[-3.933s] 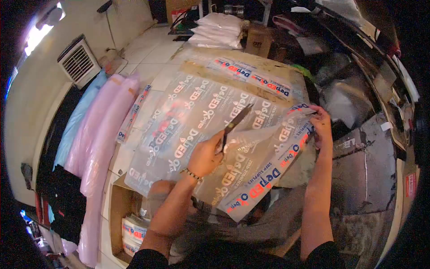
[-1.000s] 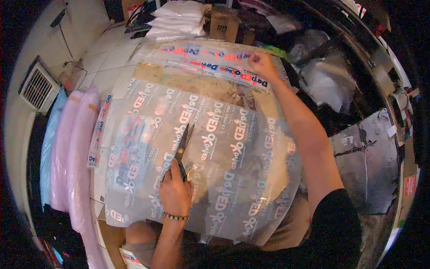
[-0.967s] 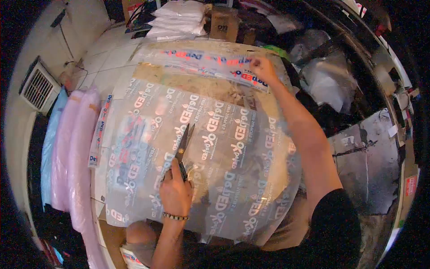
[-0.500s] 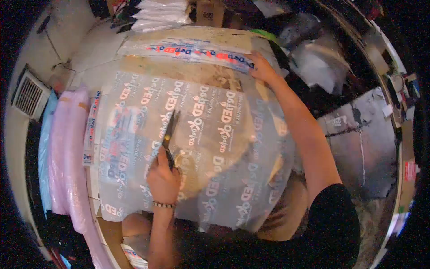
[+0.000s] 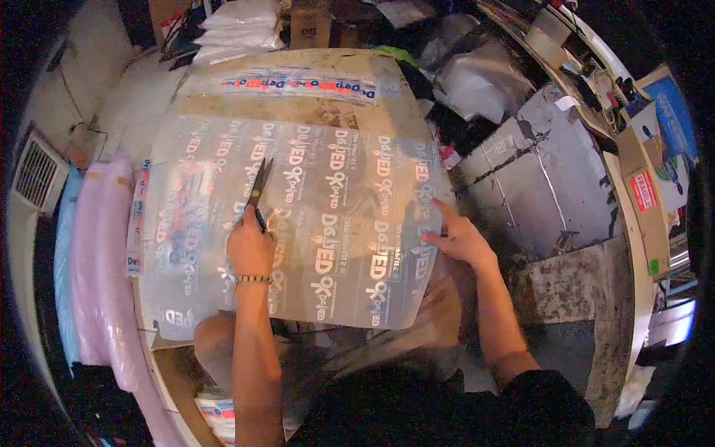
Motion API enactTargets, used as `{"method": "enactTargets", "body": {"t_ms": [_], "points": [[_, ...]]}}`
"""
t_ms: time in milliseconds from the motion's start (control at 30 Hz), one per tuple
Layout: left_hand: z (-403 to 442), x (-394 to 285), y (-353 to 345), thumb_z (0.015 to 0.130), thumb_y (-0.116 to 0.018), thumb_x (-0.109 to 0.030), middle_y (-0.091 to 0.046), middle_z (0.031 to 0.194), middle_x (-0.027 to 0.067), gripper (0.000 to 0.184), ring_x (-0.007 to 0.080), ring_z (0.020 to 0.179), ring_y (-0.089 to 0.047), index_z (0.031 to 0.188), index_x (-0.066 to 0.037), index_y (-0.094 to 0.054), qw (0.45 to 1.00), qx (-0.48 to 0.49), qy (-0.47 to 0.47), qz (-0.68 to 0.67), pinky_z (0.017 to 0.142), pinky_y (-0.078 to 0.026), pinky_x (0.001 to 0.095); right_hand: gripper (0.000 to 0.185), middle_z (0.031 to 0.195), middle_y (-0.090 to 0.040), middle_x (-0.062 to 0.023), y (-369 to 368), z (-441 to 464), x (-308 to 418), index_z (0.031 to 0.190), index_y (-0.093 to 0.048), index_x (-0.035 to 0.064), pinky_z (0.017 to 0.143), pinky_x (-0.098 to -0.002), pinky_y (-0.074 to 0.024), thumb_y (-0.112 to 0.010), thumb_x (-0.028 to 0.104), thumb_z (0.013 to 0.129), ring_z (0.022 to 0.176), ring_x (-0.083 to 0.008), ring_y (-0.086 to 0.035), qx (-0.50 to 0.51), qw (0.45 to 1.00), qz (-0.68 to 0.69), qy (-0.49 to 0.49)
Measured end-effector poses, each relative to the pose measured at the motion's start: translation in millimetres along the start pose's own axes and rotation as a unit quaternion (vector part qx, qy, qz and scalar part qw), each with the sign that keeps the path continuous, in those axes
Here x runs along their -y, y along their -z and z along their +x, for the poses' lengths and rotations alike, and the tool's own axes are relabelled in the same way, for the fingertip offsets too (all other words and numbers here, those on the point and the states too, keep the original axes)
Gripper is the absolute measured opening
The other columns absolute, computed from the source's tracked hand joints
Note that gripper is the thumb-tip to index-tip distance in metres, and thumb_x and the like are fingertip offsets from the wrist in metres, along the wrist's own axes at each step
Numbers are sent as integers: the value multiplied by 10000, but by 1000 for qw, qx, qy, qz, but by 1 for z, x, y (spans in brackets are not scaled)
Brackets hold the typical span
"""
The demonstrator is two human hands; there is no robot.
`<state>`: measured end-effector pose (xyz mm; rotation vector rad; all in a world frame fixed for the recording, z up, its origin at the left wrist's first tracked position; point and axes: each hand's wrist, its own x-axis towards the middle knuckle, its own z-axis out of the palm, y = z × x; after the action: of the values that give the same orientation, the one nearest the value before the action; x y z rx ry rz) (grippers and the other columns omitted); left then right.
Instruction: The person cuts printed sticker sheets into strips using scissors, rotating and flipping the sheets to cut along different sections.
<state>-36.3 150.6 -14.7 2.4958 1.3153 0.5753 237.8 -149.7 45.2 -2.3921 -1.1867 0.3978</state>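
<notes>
My left hand [image 5: 252,249], with a beaded bracelet at its wrist, is closed around the handles of dark scissors [image 5: 259,186]. Their blades point away from me over a translucent printed plastic sheet [image 5: 350,246]. The sheet is spread across a tan board-like surface [image 5: 298,110], and its near edge hangs toward my lap. At the sheet's right edge is my right hand [image 5: 462,240], thumb and forefinger apart and reaching over the plastic. Beyond the sheet's far edge lies a narrow printed plastic strip [image 5: 298,86].
Pink plastic-wrapped rolls [image 5: 104,261] and a blue roll [image 5: 65,276] stand on the left. White packs [image 5: 238,33] are stacked at the back. Clear plastic bags [image 5: 484,78] lie at the far right, near a grey panel [image 5: 536,175]. A cardboard box [image 5: 640,167] bears a red label.
My right hand has left the far strip and come back toward me to the sheet's right edge. My left hand keeps the scissors over the sheet. The view has turned rightward.
</notes>
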Motion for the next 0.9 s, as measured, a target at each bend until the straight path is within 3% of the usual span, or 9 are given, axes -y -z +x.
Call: {"method": "enactTargets", "body": {"t_ms": [200, 300, 333, 500, 600, 667, 800, 867, 900], "points": [[-2, -5, 6, 713, -707, -97, -670, 882, 231, 476, 404, 794, -668, 1171, -60, -585, 1000, 0, 26, -7, 692, -540, 488, 548, 821, -624, -176, -4, 31, 18, 1217, -564, 55, 719, -366, -493, -614, 4, 674, 766, -283, -621, -100, 987, -44, 117], [1, -3, -6, 702, -719, -101, -673, 879, 236, 485, 408, 820, -664, 1169, -72, -594, 999, -23, 5, -49, 717, -535, 499, 477, 928, -634, -197, 22, 41, 35, 1131, -605, 39, 763, -362, -484, -606, -23, 658, 837, -275, -609, -161, 984, 1, 76], [-1, -7, -2, 696, -721, -99, -674, 889, 236, 500, 405, 835, -662, 1179, -74, -595, 997, -14, 9, -74, 732, -531, 497, 417, 988, -675, -222, 35, 41, 47, 1079, -637, 35, 834, -422, -509, -633, -24, 667, 940, -384, -655, -163, 984, 14, 67], [4, -2, -11, 701, -703, -77, -677, 955, 222, 569, 377, 870, -665, 1252, -48, -563, 982, -31, -44, -179, 772, -535, 443, 299, 925, -695, -183, 69, 57, 71, 1016, -682, -2, 689, -333, -539, -655, 19, 719, 762, -241, -698, -154, 988, -18, 8], [5, 5, -17, 703, -716, -89, -671, 1041, 237, 626, 358, 942, -663, 1301, -43, -538, 958, -24, -41, -283, 820, -527, 417, 352, 932, -690, -170, 34, 76, 71, 1082, -663, -18, 682, -314, -537, -669, 29, 733, 735, -225, -691, -173, 963, 123, 168], [6, 11, -26, 721, -708, -70, -679, 1005, 192, 605, 298, 894, -673, 1300, -35, -537, 944, -58, -44, -321, 786, -532, 376, 429, 860, -677, -106, 20, 65, 116, 1188, -626, 4, 649, -282, -507, -670, 49, 763, 692, -147, -621, -103, 979, 100, 144], [13, 33, -51, 786, -661, 14, -668, 952, 81, 568, 164, 802, -628, 1329, -59, -513, 884, -49, -6, -465, 715, -532, 283, 547, 1027, -633, -167, -56, 99, 144, 1268, -565, 7, 695, -339, -525, -722, 122, 757, 761, -218, -655, -78, 964, 78, 240], [7, 22, -25, 811, -620, 37, -616, 907, 40, 530, 116, 780, -598, 1324, -31, -506, 854, -19, 42, -518, 658, -507, 255, 640, 1215, -554, -250, -77, 94, 175, 1247, -558, -15, 931, -432, -473, -769, 275, 717, 1068, -404, -584, -40, 967, 120, 223], [4, 15, -17, 823, -600, 48, -590, 884, 20, 512, 92, 769, -584, 1322, -18, -503, 835, 2, 64, -546, 630, -495, 242, 656, 1211, -554, -254, -88, 95, 184, 1258, -537, -24, 934, -430, -472, -767, 274, 721, 1077, -407, -579, -20, 967, 119, 226]]}}
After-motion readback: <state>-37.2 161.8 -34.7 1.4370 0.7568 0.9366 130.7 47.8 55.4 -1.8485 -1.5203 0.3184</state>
